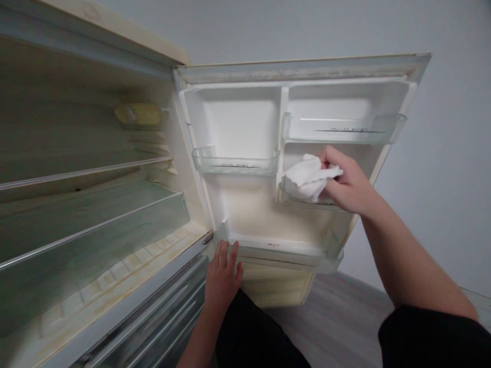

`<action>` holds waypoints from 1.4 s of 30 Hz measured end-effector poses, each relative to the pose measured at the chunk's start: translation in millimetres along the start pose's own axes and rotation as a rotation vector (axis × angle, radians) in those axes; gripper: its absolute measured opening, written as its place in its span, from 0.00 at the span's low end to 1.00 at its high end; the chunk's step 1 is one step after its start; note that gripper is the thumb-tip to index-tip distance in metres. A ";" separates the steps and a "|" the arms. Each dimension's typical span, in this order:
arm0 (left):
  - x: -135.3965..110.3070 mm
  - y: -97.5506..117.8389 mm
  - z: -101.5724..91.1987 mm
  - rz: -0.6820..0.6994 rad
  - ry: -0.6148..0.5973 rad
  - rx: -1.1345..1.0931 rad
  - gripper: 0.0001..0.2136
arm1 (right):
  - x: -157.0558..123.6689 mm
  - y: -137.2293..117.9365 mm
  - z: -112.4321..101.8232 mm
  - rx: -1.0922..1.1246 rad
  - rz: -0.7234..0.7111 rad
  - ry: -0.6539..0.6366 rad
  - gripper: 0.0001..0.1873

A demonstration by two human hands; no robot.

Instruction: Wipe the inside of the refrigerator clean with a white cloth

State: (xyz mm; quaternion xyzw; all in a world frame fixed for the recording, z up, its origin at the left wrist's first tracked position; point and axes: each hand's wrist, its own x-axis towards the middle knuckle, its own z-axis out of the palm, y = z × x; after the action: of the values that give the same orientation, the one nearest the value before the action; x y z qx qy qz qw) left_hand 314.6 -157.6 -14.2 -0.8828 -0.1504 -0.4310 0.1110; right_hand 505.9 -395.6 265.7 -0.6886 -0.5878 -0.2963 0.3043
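Observation:
My right hand (pixel 345 179) is closed round a crumpled white cloth (pixel 305 178). The cloth is at the middle right door shelf (pixel 318 203), partly covering it. My left hand (pixel 223 278) lies with fingers stretched out on the left end of the bottom door shelf (pixel 284 257). Both shelves belong to the open refrigerator door (pixel 245 117), whose inside faces me. Higher on the door are a clear upper right shelf (pixel 345 129) and a clear left shelf (pixel 236 162).
To the left stands the open fridge compartment with a glass shelf (pixel 84 171), a clear drawer (pixel 95 250) and a yellowish lamp cover (pixel 140 114). Yellow-brown stains mark its floor (pixel 111 278). Below are freezer drawers (pixel 153 327). A pale wall (pixel 452 153) rises behind the door.

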 end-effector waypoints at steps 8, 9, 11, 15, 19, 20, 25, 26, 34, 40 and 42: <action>2.2 0.0 0.3 -0.038 -0.028 0.005 0.26 | -33.6 -42.9 68.5 -0.502 -0.327 -0.167 0.17; 2.1 -0.5 0.1 -0.033 -0.030 0.005 0.26 | -34.8 -40.7 75.4 -0.530 -0.318 -0.143 0.17; 2.0 -1.2 -0.8 -0.019 -0.033 0.004 0.25 | -37.3 -34.4 84.5 -0.544 -0.298 -0.082 0.16; 1.5 -1.3 -3.2 -0.012 -0.047 -0.012 0.25 | -47.9 -16.6 83.6 -0.444 -0.242 -0.013 0.12; 0.3 -1.5 -3.9 -0.016 -0.046 -0.044 0.25 | -71.5 11.3 61.8 -0.300 0.026 -0.084 0.11; -0.1 -1.7 -3.8 -0.015 -0.046 -0.050 0.25 | -79.3 19.7 54.3 -0.284 0.090 -0.088 0.11; -1.4 -1.2 -3.3 0.004 -0.033 -0.046 0.25 | -119.4 63.7 21.1 -0.436 0.314 0.025 0.14; -1.6 -0.9 -3.1 0.005 -0.030 -0.045 0.25 | -126.0 72.2 17.8 -0.467 0.348 0.059 0.15; -3.5 -1.3 -0.7 0.013 -0.014 -0.048 0.25 | -142.1 97.4 50.7 -0.312 0.356 0.407 0.23; -4.1 -1.1 0.6 -0.005 -0.025 -0.040 0.26 | -151.8 58.3 70.2 -0.242 0.239 0.676 0.29; -3.6 -0.8 2.1 -0.001 -0.019 -0.038 0.26 | -160.0 47.2 69.7 -0.282 0.127 0.618 0.20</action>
State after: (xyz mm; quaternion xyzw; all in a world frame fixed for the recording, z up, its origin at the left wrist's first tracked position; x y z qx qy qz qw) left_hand 313.7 -156.8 -18.2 -0.8887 -0.1436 -0.4254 0.0927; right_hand 534.8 -448.6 95.3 -0.6368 -0.3768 -0.5498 0.3877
